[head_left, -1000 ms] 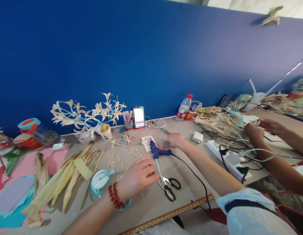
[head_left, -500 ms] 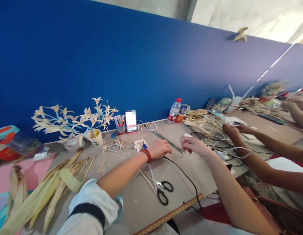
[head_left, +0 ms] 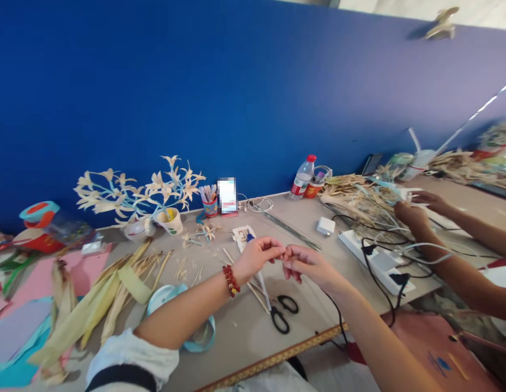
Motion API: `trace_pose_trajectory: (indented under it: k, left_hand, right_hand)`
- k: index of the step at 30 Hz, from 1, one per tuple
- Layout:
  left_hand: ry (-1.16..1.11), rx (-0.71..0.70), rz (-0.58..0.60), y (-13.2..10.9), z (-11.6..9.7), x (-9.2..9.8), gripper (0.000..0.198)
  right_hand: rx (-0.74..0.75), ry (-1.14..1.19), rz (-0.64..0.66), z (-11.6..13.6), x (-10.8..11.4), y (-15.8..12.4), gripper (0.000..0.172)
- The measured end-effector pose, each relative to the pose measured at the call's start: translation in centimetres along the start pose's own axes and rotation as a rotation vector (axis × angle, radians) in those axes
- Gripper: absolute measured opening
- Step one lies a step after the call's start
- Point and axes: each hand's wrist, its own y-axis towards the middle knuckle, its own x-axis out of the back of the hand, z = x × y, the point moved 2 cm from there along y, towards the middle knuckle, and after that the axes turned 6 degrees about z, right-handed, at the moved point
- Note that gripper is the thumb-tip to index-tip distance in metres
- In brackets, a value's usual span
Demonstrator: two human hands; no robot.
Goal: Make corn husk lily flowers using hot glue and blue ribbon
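Over the middle of the table, my left hand (head_left: 258,258), with a red bead bracelet at the wrist, meets my right hand (head_left: 306,264) fingertip to fingertip. Both hands are closed in a pinch; whatever lies between the fingers is too small or hidden to make out. Below them are scissors (head_left: 282,312) with black handles, and thin pale sticks (head_left: 256,295) partly behind my left hand. A roll of light blue tape (head_left: 207,333) lies under my left forearm. Just beyond my left hand is a small white card (head_left: 241,235) with a blue item on it.
Dried corn husks (head_left: 89,305) spread at left. Husk flowers stand in a paper cup (head_left: 171,222) near a phone (head_left: 227,196). A bundle of wires (head_left: 293,231), a white charger (head_left: 325,225), a bottle (head_left: 302,178) and a power strip (head_left: 371,261) lie rightward. A co-worker's hands (head_left: 412,215) work at right.
My right hand has moved left, away from the white charger, to meet my left hand. My left hand has turned and pinched. The view has shifted, showing the power strip more fully.
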Motion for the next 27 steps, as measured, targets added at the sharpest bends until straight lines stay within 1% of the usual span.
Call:
trace_pose_trajectory:
  k: [2, 6, 9, 13, 17, 19, 23, 27]
  left_hand:
    - [-0.077, 0.027, -0.076, -1.9, -0.5, 1.0, 0.035]
    - [-0.184, 0.043, -0.262, -5.2, -1.1, 3.8, 0.030]
    - [-0.259, 0.049, -0.375, -7.7, -1.4, 5.2, 0.027]
    - [-0.295, 0.040, -0.472, -10.2, -1.3, 5.9, 0.027]
    - [-0.272, 0.009, -0.543, -11.7, -1.3, 6.5, 0.026]
    - [-0.250, -0.003, -0.575, -12.2, -1.2, 7.1, 0.023]
    - [-0.221, 0.008, -0.635, -13.0, -0.9, 7.9, 0.023]
    - [-0.181, 0.023, -0.646, -13.3, -0.3, 8.2, 0.025]
  right_hand:
    - [0.000, 0.045, 0.043, -0.2, -2.2, 0.5, 0.029]
    - [-0.027, 0.103, 0.091, -1.0, -5.8, 1.1, 0.034]
    - [-0.047, 0.127, 0.102, -1.9, -7.7, 1.5, 0.037]
    - [-0.023, 0.075, 0.156, -2.9, -9.6, 2.3, 0.040]
    - [-0.006, 0.009, 0.243, -3.9, -11.3, 2.6, 0.039]
    - [-0.009, 0.001, 0.265, -4.3, -12.1, 2.5, 0.039]
    - [0.005, -0.007, 0.222, -4.8, -13.0, 2.3, 0.037]
    - [0.026, -0.004, 0.233, -4.7, -13.4, 2.2, 0.037]
